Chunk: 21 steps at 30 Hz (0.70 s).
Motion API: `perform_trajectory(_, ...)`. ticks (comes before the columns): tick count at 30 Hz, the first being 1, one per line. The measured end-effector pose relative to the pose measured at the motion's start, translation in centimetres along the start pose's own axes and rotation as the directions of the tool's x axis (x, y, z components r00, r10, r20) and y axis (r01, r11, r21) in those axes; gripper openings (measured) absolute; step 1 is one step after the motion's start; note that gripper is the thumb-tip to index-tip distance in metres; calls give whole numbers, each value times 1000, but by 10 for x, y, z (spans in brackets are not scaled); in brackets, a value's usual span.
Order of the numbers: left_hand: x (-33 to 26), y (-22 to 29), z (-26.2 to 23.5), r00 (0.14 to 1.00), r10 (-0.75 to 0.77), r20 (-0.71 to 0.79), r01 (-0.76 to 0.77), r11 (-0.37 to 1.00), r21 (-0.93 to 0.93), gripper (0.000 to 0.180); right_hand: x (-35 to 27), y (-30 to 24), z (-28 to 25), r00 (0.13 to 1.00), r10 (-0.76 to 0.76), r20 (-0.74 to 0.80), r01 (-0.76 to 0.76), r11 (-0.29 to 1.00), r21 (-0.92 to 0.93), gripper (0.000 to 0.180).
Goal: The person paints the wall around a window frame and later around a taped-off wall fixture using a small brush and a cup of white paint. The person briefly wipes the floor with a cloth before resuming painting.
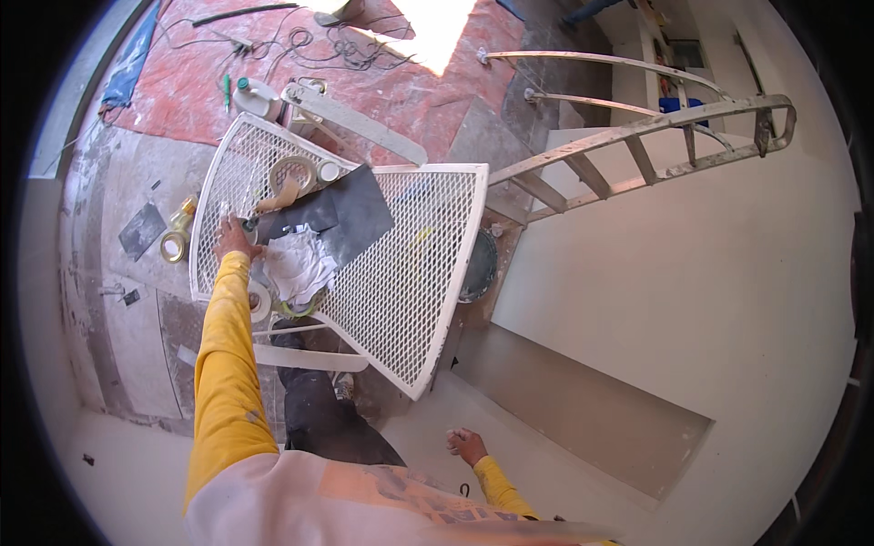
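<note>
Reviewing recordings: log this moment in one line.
left hand: over white mesh chair, grip unclear; right hand: away from chair; nearby: white cloth, dark sheet, ladder

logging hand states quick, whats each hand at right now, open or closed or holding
Left hand: over the white mesh chair, grip cannot be told.
Right hand: curled, apart from the chair; whether it holds anything cannot be told.

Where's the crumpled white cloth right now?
The cloth is on the white mesh chair, left of centre in the head view, just right of the yellow-sleeved left hand.
</note>
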State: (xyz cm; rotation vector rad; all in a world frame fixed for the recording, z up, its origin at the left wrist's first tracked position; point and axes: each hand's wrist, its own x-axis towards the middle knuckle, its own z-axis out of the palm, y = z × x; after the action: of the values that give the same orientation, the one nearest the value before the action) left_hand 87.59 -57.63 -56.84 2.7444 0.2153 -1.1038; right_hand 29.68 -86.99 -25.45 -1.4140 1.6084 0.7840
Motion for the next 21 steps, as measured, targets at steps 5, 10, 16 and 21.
perform_trajectory(5, 2, 12, -4, 1000, 10, -12, -10, 999, 41, 107, -28, 7, -8, 997, 44, -64, -50, 994, -94, 36)
perform_trajectory(10, -46, 12, -29, 990, 134, -49, -126, 981, 146, 103, -45, -17, -9, 977, -147, -156, 98, 954, -285, 39)
perform_trajectory(16, -192, 11, -92, 903, 419, -90, -389, 889, 241, 97, -64, -68, 9, 852, -492, -181, 446, 862, -242, 42)
perform_trajectory(21, -356, 25, -147, 774, 633, 16, -611, 740, 281, 98, -84, -79, 16, 727, -675, -127, 663, 738, -127, 46)
